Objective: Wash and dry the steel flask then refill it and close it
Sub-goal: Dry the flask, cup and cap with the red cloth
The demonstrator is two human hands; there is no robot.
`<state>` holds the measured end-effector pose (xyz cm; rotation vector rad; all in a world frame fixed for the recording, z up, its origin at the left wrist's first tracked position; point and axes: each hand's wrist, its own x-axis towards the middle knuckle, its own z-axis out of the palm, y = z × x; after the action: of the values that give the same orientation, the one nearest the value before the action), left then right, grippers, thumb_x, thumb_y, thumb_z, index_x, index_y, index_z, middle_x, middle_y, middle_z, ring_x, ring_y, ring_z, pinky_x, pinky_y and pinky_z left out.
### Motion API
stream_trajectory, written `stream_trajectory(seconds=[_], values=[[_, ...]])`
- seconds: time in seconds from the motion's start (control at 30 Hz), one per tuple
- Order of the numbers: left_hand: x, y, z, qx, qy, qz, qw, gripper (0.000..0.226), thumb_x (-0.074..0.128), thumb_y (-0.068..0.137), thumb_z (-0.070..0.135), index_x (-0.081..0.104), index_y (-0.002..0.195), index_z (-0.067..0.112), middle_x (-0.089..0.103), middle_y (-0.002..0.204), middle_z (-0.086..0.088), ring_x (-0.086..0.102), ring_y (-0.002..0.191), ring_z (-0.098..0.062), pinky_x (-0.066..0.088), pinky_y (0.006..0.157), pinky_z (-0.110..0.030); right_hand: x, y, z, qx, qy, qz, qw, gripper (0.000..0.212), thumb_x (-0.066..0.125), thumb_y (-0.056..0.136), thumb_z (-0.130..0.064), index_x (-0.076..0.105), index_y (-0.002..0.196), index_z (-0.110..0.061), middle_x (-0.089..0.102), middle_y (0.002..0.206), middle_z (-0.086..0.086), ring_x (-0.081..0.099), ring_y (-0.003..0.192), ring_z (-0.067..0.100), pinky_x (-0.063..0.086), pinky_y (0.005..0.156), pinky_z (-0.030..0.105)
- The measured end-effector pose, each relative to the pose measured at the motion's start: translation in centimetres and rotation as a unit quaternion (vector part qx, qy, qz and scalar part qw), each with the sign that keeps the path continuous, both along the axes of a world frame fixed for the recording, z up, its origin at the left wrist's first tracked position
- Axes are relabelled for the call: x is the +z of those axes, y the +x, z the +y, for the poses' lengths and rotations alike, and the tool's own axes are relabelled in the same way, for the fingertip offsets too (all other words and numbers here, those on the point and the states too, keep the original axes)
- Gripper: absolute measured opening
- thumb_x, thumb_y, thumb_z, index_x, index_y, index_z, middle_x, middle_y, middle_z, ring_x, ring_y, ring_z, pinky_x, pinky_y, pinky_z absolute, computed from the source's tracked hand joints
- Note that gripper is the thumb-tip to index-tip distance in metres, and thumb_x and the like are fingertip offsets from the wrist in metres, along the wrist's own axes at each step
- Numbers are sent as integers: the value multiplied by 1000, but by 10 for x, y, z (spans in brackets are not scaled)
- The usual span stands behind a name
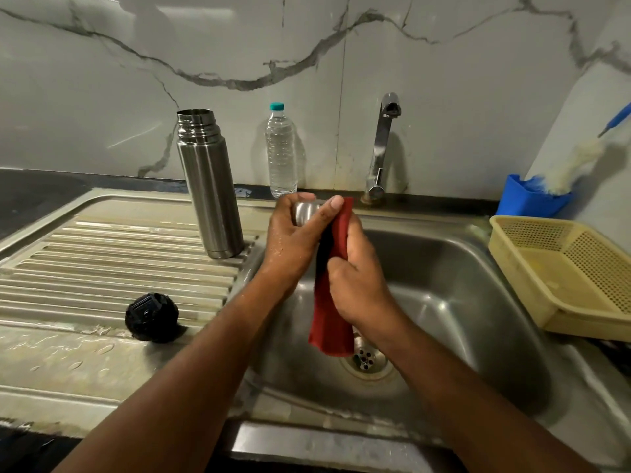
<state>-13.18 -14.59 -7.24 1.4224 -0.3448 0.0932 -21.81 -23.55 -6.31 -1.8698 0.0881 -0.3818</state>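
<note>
The left hand (293, 230) is gripping a small steel cup (305, 210) (the flask's cap, by the look of it) above the sink (478, 268), fingers and thumb curled round it. The right hand (358, 285) is clutching a red cloth (333, 322) against the cup, and the cloth's loose end is hanging down over the drain (367, 361). The flask (208, 186) is standing upright and uncapped on the ribbed draining board (102, 268), just left of the hands. A black stopper (152, 317) is lying nearer on the same board. A water bottle (280, 151) is standing by the wall beside the tap (382, 145).
</note>
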Motion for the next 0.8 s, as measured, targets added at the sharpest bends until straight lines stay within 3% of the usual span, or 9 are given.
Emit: stream_trajectory(seconds=[0.07,0.17,0.23,0.33,0.47,0.53,0.6,0.7,0.8], values=[[-1,4,6,52,23,-19,998,77,83,72,69,60,125,17,71,112,-8,73,98,-16,63,81,-32,0,-2,0,7,-16,11,1000,83,45,96,4,18,163,-38,53,142,-4,61,92,-7,47,70,9],[-1,4,2,64,-4,-15,998,50,70,95,51,65,117,7,68,93,-11,69,81,-10,60,74,-34,-1,-4,0,8,-34,19,999,86,46,97,0,12,163,-43,51,141,1,61,95,8,47,72,17],[0,-6,-10,28,10,-38,999,36,58,106,42,65,114,7,65,95,-17,66,86,-15,60,77,-39,0,-3,-4,-19,-21,10,1000,79,48,96,0,25,159,-42,56,137,-2,62,110,15,53,88,29],[-2,-22,-27,-31,30,-62,997,37,67,100,40,60,125,14,69,104,-6,70,93,-12,58,78,-26,2,4,-15,-58,48,7,997,54,48,99,-4,49,142,-36,67,119,-4,66,110,13,55,101,45],[6,-15,-12,14,8,-17,1000,36,69,100,39,63,111,5,69,95,-10,70,86,-15,57,73,-20,7,-6,-2,-17,-14,-8,1000,78,46,96,1,25,161,-38,51,150,-1,55,131,15,50,109,39],[8,-12,-7,19,-13,-6,1000,39,62,104,39,64,104,0,65,87,-15,69,78,-19,59,73,-27,6,-8,4,5,-33,-11,999,84,47,95,2,17,163,-38,45,156,-1,50,136,16,47,112,37],[9,-18,-13,10,-39,8,999,49,68,101,43,64,108,-5,69,92,-21,71,85,-30,62,83,-41,6,-3,-2,-14,-11,-20,1000,80,48,92,3,31,159,-37,56,146,-1,57,129,13,49,110,39],[7,-21,-25,0,-45,-4,999,47,76,92,43,69,119,5,75,101,-14,74,96,-26,62,90,-44,5,5,-18,-42,79,-11,996,61,47,89,1,55,138,-36,71,118,-3,69,108,15,58,98,47],[6,-14,-19,20,-56,23,998,39,63,105,36,64,128,5,72,106,-11,73,99,-25,64,83,-35,4,0,-15,-23,-2,-28,999,74,44,87,-1,43,153,-36,64,134,1,65,113,17,55,92,38]])
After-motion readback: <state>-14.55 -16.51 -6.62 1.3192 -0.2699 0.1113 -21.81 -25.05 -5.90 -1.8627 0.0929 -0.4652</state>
